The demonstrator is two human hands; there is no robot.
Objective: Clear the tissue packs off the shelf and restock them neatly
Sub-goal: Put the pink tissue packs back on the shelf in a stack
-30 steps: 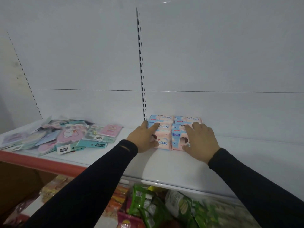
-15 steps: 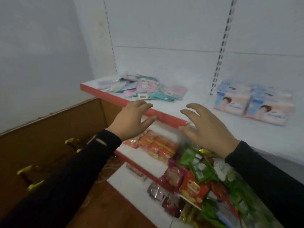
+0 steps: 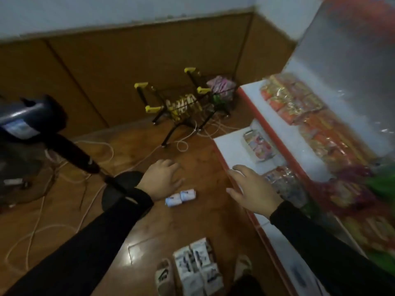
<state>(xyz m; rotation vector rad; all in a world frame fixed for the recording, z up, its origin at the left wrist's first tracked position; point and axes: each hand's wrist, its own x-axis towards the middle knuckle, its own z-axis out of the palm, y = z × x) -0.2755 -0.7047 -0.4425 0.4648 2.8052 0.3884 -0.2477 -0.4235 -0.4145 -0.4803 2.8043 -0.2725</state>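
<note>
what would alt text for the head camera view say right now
Two empty, open hands, left and right, reach down over a wooden floor where tissue packs lie, more stacked between the person's feet. Snack shelves stand right, small shopping carts behind.

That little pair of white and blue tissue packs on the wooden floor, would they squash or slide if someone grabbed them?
The small white and blue tissue packs look soft and puffy, so they would probably squash slightly. Their shiny wrapping suggests they might slide on the glossy wooden floor. They lie flat, so rolling seems unlikely.
</note>
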